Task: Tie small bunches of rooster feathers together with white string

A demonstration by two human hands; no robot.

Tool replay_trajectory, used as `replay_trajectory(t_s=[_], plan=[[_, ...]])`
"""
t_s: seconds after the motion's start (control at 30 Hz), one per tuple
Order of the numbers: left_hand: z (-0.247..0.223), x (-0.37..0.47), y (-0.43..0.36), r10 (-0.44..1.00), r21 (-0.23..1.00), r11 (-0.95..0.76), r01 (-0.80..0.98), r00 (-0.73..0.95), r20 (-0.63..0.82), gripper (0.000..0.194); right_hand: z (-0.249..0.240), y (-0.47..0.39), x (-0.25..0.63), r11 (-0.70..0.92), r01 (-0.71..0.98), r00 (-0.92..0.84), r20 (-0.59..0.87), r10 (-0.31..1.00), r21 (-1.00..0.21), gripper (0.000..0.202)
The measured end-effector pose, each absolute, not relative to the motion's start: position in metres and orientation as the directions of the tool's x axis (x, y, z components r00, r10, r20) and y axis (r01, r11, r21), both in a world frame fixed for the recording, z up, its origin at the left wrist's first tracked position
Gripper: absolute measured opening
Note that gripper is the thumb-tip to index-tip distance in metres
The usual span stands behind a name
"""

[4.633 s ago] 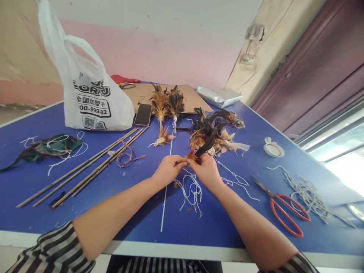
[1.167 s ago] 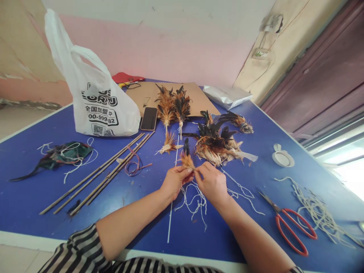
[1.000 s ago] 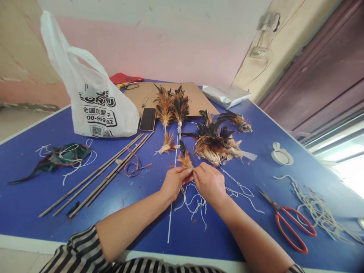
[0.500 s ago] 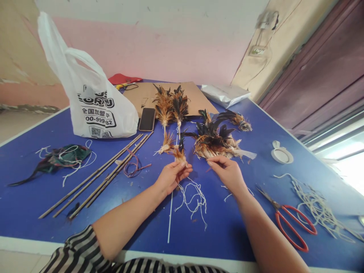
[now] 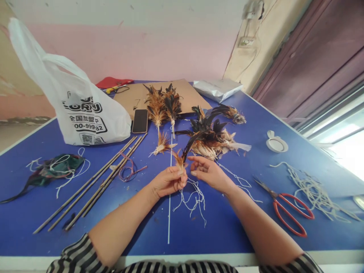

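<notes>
My left hand (image 5: 170, 181) pinches the pale quill ends of a small bunch of brown feathers (image 5: 179, 162). A long dark feather (image 5: 188, 147) rises from this bunch and curves to the right. Close beside it is my right hand (image 5: 209, 171), its fingers stretched out and apart from the thumb, with nothing seen between them. Behind my right hand lies a pile of loose black and brown feathers (image 5: 210, 142). White strings (image 5: 195, 201) trail on the table below my hands. Farther back are two tied feather bundles (image 5: 156, 108) and a smaller brown feather tuft (image 5: 162, 145).
Scissors with red handles (image 5: 292, 214) and tangled cord (image 5: 313, 193) lie on the right, near a white tape roll (image 5: 277, 144). Thin sticks (image 5: 93, 185), a purple cord (image 5: 127, 170), a phone (image 5: 140, 121) and a white plastic bag (image 5: 93, 113) are left. Cardboard (image 5: 190, 96) lies behind.
My right hand has moved from the feather pile toward my left hand, and its pinch has opened. A long dark feather now stands in the left hand's bunch. The view has shifted slightly.
</notes>
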State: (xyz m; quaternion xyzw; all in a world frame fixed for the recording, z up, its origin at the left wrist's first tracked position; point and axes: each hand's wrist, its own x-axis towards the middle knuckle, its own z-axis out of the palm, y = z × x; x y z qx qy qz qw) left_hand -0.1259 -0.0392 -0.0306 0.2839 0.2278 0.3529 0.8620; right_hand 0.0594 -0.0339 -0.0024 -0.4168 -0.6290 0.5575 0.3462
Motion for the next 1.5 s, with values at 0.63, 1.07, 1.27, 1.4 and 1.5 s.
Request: replay_trajectory(t_s=[0.63, 1.07, 1.27, 1.4, 1.5], plan=[[-0.032, -0.114, -0.037, 0.827, 0.764, 0.509, -0.397, 0.471, -0.306, 0.015, -0.012, -0.036, 0.046, -0.185, -0.102, -0.285, -0.149, 0.947, -0.978, 0.020], [-0.030, -0.117, -0.036, 0.811, 0.845, 0.472, -0.253, 0.500, -0.303, 0.021, -0.018, -0.034, 0.050, -0.153, -0.065, -0.357, -0.120, 0.926, -0.986, 0.023], [-0.028, -0.116, -0.038, 0.843, 0.937, 0.325, -0.127, 0.489, -0.226, 0.024, -0.021, -0.032, 0.051, -0.158, 0.011, -0.386, -0.150, 0.910, -0.987, 0.025], [-0.030, -0.117, -0.035, 0.878, 0.902, 0.359, -0.239, 0.414, -0.240, 0.022, -0.019, -0.033, 0.050, 0.026, 0.174, -0.302, -0.028, 0.953, -0.984, 0.028], [-0.032, -0.119, -0.032, 0.881, 0.815, 0.427, -0.391, 0.385, -0.277, 0.022, -0.013, -0.038, 0.050, 0.329, 0.458, -0.255, 0.232, 0.939, -0.826, 0.035]])
